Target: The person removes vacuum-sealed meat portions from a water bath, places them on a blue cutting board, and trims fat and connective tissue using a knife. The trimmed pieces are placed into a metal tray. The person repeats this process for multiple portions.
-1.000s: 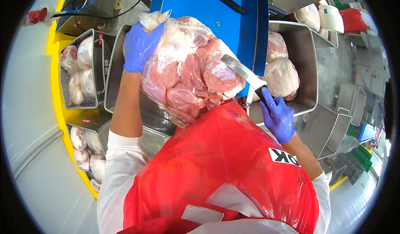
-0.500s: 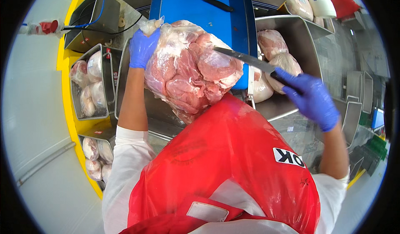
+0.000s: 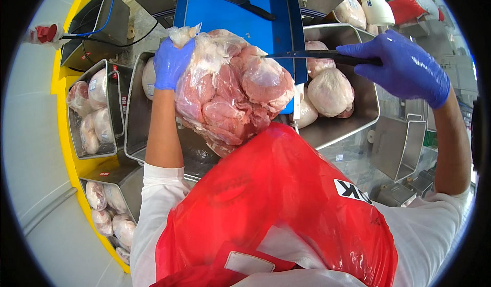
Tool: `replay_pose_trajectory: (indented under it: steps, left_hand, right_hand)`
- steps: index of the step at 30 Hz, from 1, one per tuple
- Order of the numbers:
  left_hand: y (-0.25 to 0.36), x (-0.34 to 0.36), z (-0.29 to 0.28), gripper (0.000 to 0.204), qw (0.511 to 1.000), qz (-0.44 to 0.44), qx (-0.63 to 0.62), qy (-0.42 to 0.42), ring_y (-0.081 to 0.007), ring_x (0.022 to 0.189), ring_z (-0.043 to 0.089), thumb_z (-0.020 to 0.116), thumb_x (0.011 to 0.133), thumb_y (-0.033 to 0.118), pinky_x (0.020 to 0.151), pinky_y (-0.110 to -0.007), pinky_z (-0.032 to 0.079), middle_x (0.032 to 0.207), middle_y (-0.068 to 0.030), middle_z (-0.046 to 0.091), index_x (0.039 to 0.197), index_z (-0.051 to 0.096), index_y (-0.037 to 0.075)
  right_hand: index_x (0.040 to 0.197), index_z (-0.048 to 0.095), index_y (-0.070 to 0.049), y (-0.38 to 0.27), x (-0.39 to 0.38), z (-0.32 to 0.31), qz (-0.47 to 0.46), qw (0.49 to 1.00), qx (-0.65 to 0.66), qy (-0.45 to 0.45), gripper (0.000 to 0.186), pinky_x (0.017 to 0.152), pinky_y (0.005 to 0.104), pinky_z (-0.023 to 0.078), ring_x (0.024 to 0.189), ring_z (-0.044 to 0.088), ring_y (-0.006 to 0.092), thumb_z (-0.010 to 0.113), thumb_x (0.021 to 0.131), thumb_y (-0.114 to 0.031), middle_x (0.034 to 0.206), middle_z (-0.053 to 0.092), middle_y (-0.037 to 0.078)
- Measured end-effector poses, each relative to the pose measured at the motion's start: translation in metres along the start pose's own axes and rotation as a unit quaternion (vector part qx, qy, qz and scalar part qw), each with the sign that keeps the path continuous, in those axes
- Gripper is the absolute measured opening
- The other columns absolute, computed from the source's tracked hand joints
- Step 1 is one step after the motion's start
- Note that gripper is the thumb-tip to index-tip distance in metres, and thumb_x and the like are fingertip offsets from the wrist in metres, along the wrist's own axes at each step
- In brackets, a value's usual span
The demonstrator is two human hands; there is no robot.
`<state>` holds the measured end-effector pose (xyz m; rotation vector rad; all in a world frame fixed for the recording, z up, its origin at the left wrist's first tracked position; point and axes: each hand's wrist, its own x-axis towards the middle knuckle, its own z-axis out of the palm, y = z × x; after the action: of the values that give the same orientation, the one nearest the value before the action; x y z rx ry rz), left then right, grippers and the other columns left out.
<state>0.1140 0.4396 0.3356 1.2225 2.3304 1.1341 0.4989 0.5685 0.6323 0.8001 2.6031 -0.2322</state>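
Note:
My left hand (image 3: pixel 173 64) grips the gathered top of a clear plastic bag (image 3: pixel 181 34) on a big bundle of raw pink meat (image 3: pixel 230 98), which rests at the near end of a blue board (image 3: pixel 215 16). My right hand (image 3: pixel 401 70), also blue-gloved, holds the black handle of a long knife (image 3: pixel 358 59) out to the right. The blade lies almost horizontal, its tip at the meat's upper right part. A second dark knife (image 3: pixel 258 10) lies on the board beyond the bundle.
Steel bins (image 3: pixel 371 110) holding bagged meat stand right and left, with several more stacked bins (image 3: pixel 120 77) along the yellow edge (image 3: pixel 61 93). A white bucket (image 3: pixel 378 11) is at the upper right. A cable (image 3: pixel 117 45) runs at the upper left. My red apron (image 3: pixel 271 195) is just below the bundle.
My right hand has moved up and to the right, swinging the knife from a slanted angle to nearly horizontal, tip still at the meat. My left hand stays on the bag.

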Motion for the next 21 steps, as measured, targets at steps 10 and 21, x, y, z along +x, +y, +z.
replay_pose_trajectory:
  steps: [10,21]
  left_hand:
    - [0.000,-0.010,-0.006,0.035,0.997,-0.002,-0.075,-0.008,-0.0196,0.104,0.072,0.074,0.093,0.022,0.090,-0.035,0.054,0.113,-0.0120,0.077,0.120,0.073,0.000]
    - [0.020,-0.003,-0.006,0.041,0.999,-0.047,-0.024,-0.001,-0.0346,0.102,0.074,0.076,0.087,0.032,0.086,-0.042,0.057,0.108,-0.0195,0.076,0.116,0.075,0.004]
  right_hand:
    - [0.131,0.070,-0.015,0.000,0.042,0.067,-0.036,0.997,0.072,0.010,0.037,0.068,0.0469,0.054,0.073,0.068,0.0403,0.069,0.094,-0.021,0.081,0.067,0.022]
    - [0.139,0.065,-0.012,0.008,-0.004,0.281,0.025,0.913,0.288,0.288,0.051,0.061,0.0413,0.054,0.066,0.067,0.0333,0.076,0.090,-0.009,0.080,0.066,0.018]
